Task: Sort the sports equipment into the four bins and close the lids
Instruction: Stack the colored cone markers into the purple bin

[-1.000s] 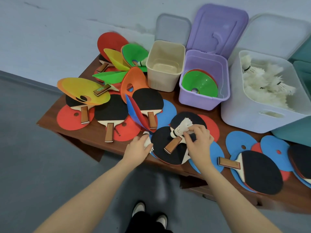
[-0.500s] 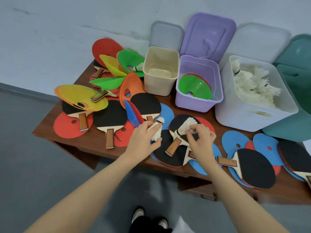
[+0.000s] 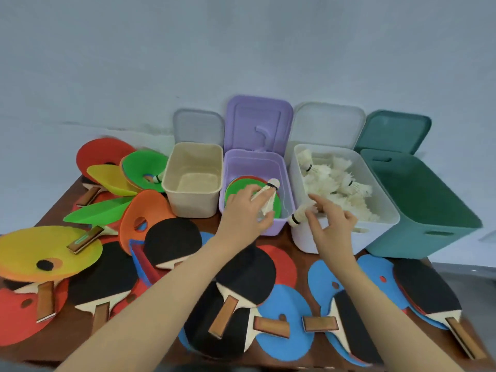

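Four open bins stand in a row at the back: a beige bin (image 3: 171, 181), a purple bin (image 3: 285, 200) with flat cones in it, a white bin (image 3: 386, 210) full of shuttlecocks and a green bin (image 3: 418, 210). My left hand (image 3: 241, 213) grips a shuttlecock (image 3: 268, 196) above the purple bin. My right hand (image 3: 331, 220) pinches another shuttlecock (image 3: 298, 214) at the white bin's near left corner. Several table tennis paddles (image 3: 171, 241) and flat coloured cones (image 3: 284, 326) cover the table.
Each bin's lid leans open against the wall behind it, such as the purple lid (image 3: 259, 122). A pile of cones (image 3: 142, 167) and paddles with one shuttlecock (image 3: 157, 179) lies at the far left. The brown table (image 3: 53, 342) ends close to me.
Both hands have lifted from the paddles at the table's front and moved toward the bins, each carrying a shuttlecock. The view has tilted up and closer.
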`<state>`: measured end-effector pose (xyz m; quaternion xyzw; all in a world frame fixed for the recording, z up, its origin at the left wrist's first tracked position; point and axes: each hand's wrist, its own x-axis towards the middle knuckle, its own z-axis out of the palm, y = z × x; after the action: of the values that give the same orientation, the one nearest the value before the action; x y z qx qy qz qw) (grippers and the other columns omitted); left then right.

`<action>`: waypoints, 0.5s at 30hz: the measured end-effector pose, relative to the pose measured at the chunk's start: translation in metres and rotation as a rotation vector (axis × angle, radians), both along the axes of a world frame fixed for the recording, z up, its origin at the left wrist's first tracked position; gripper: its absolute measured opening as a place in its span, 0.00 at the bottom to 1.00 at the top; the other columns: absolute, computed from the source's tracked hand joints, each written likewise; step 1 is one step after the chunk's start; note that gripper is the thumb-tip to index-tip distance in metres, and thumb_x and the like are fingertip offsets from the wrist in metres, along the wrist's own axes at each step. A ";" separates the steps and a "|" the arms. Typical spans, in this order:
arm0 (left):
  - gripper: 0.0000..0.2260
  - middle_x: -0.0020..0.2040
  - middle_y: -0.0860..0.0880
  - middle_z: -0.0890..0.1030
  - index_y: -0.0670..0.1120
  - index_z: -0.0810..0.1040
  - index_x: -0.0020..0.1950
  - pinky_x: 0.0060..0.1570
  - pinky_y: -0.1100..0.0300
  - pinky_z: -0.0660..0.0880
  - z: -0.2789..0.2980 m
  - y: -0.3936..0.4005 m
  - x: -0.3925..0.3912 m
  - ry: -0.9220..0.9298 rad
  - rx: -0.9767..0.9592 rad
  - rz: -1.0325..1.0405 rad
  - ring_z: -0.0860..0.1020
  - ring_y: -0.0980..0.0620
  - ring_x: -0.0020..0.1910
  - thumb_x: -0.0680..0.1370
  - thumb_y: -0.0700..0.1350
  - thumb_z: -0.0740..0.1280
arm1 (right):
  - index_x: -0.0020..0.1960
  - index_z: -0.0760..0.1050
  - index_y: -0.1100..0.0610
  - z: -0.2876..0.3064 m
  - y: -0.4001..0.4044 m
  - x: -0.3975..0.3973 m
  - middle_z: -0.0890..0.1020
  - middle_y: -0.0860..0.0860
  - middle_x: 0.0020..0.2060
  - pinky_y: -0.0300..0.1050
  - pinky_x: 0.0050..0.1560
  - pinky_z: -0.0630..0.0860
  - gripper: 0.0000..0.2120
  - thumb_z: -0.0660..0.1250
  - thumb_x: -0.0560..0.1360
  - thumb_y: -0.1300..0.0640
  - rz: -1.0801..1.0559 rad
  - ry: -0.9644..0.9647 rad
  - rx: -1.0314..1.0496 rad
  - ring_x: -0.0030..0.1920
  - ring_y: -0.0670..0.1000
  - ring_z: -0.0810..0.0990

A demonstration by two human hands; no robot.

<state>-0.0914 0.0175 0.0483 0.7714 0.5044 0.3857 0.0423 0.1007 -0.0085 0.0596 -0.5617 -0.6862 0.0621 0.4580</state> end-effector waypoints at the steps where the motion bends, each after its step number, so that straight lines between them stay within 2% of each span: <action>1: 0.22 0.50 0.43 0.78 0.46 0.77 0.63 0.43 0.52 0.75 0.006 0.013 0.012 0.004 0.009 -0.003 0.77 0.43 0.45 0.69 0.49 0.63 | 0.58 0.75 0.50 0.003 0.012 0.011 0.77 0.42 0.41 0.41 0.51 0.56 0.15 0.64 0.73 0.59 0.003 -0.024 0.020 0.43 0.44 0.76; 3: 0.22 0.49 0.44 0.78 0.47 0.77 0.62 0.40 0.55 0.74 0.013 0.040 0.035 0.026 0.006 0.000 0.77 0.43 0.40 0.69 0.50 0.63 | 0.57 0.76 0.50 0.010 0.036 0.034 0.76 0.42 0.40 0.41 0.51 0.56 0.14 0.64 0.72 0.59 0.005 -0.051 0.038 0.44 0.45 0.76; 5: 0.22 0.50 0.43 0.77 0.47 0.77 0.62 0.40 0.54 0.75 0.018 0.065 0.058 0.049 -0.027 0.001 0.77 0.42 0.41 0.70 0.52 0.61 | 0.56 0.77 0.51 0.016 0.060 0.057 0.76 0.42 0.40 0.41 0.49 0.55 0.14 0.66 0.72 0.62 -0.008 -0.079 0.060 0.43 0.46 0.77; 9: 0.24 0.54 0.41 0.77 0.46 0.76 0.63 0.45 0.49 0.75 0.025 0.113 0.103 0.071 -0.089 0.015 0.77 0.40 0.47 0.70 0.54 0.60 | 0.55 0.77 0.53 0.027 0.113 0.102 0.76 0.44 0.39 0.39 0.47 0.55 0.13 0.66 0.73 0.64 -0.031 -0.103 0.085 0.44 0.49 0.76; 15: 0.23 0.62 0.44 0.74 0.44 0.69 0.69 0.57 0.49 0.70 0.023 0.183 0.155 0.077 -0.167 0.007 0.73 0.42 0.58 0.74 0.44 0.67 | 0.57 0.77 0.55 0.032 0.203 0.145 0.76 0.45 0.43 0.43 0.50 0.57 0.12 0.63 0.76 0.64 -0.021 -0.049 -0.014 0.48 0.48 0.70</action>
<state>0.0639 0.2010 0.0711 0.7777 0.5386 0.3125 0.0858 0.2461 0.1948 0.0917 -0.5736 -0.6909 0.0483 0.4375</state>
